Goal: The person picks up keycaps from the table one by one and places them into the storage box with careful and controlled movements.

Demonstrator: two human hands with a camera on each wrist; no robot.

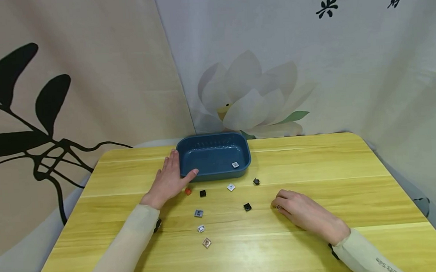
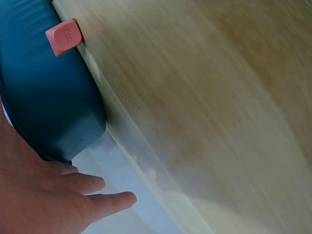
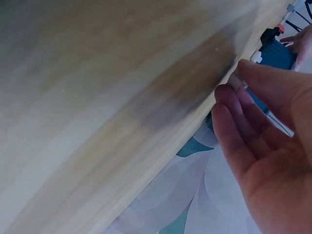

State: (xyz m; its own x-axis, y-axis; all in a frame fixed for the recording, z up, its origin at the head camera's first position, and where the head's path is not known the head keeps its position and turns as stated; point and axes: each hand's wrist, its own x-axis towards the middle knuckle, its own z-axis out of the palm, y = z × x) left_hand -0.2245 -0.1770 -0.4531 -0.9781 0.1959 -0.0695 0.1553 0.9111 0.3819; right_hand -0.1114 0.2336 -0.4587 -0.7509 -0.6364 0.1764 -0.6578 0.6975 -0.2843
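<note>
A blue plastic basin [image 1: 205, 177] stands at the table's far edge, with a white square piece [image 1: 235, 164] inside. My left hand [image 1: 168, 179] rests against its left side, fingers straight and thumb over the front rim. Close by that hand lies a red keycap [image 2: 65, 37] marked ESC. On the right, my right hand [image 1: 299, 211] is low over the table. Its thumb and fingertips pinch a small pale keycap-like piece [image 3: 236, 81], mostly hidden by the fingers.
Black pieces [image 1: 247, 207] and a white piece [image 1: 231, 187] lie in front of the basin. A grey piece [image 1: 198, 213], a small white one [image 1: 201, 228] and a beige one [image 1: 206, 243] line up nearer on the wooden table [image 1: 268, 256]. Printed curtains [image 1: 126, 75] hang behind.
</note>
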